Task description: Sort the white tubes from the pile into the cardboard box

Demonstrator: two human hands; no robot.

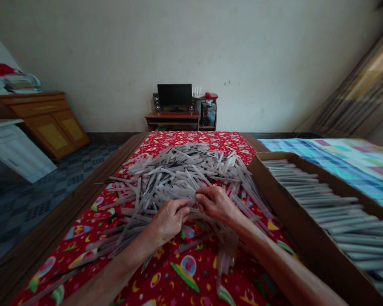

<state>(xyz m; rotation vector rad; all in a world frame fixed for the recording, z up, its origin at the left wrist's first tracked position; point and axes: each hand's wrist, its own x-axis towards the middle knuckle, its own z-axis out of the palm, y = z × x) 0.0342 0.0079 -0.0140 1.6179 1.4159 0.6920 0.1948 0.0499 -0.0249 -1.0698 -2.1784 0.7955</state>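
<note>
Both my hands meet over the near side of a heap of thin, translucent plastic tubes [178,182], with several dark thin strips mixed in. My left hand [171,217] is closed in a pinch, thumb and forefinger pointing right. Just beside it, my right hand [215,205] has its fingers curled together, pointing left. Whatever lies between the fingertips is small and partly hidden; it may be the end of a tube. More loose tubes [225,255] lie beneath my right wrist. The heap rests on a red patterned cloth [159,278].
A long cardboard box [285,216] on the right holds rows of greyish-white tubes [347,221]. Behind it lies a checked blue cloth [290,157]. A desk [172,115] with a monitor [175,95] stands by the far wall. Cabinets [60,127] are at left.
</note>
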